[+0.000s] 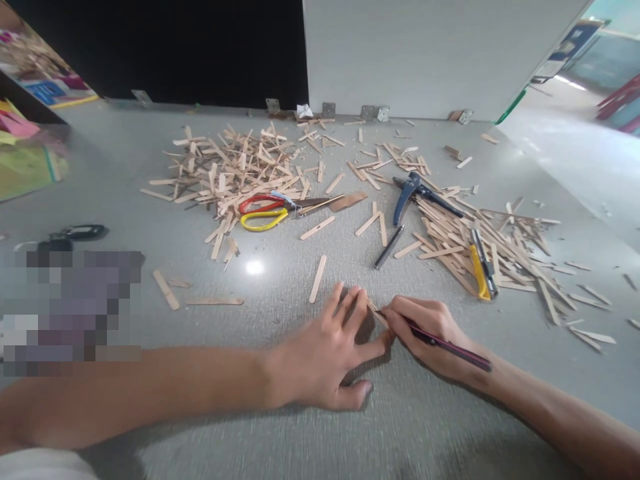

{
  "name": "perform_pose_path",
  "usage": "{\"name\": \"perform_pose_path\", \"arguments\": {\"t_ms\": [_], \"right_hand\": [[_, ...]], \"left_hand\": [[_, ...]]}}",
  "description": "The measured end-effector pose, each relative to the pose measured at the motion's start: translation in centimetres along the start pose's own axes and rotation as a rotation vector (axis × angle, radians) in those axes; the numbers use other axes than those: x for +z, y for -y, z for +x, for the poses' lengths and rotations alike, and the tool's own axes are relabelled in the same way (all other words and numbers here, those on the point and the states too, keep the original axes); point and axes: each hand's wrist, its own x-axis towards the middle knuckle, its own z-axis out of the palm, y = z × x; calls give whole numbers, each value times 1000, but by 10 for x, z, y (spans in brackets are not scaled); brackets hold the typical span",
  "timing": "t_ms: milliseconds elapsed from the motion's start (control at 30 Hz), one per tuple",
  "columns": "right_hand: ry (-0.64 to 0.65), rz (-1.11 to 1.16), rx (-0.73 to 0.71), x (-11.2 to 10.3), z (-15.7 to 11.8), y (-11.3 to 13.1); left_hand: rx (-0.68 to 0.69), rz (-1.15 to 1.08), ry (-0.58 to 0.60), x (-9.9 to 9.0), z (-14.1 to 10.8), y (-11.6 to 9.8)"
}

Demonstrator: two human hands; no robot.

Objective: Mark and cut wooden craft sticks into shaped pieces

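My right hand (425, 327) is closed around a slim dark utility knife (450, 348) with pinkish edges, its front end pointing at a small wooden stick (379, 313) on the grey table. Spread flat beside it, my left hand (335, 350) has its fingers apart, with the index fingertip touching or very near the stick. Part of that stick is hidden by my fingers. A loose popsicle stick (318, 279) lies just beyond my left fingertips. Farther out is a dark pen-like rod (389, 247).
Scissors (265, 212) with red and yellow handles lie beside a heap of popsicle sticks (245, 163). A blue plier-like tool (413, 190) and a yellow box cutter (481, 267) rest on more sticks at right. A black and white panel (430, 53) stands behind. Keys (83, 231) lie left.
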Motion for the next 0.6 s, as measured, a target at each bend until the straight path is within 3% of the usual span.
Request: {"name": "perform_pose_path", "arguments": {"t_ms": [100, 600], "right_hand": [[-46, 32, 70, 0, -1, -2], [-30, 112, 149, 2, 7, -2]], "left_hand": [[9, 5, -14, 1, 0, 0], [31, 25, -32, 3, 0, 0]]}}
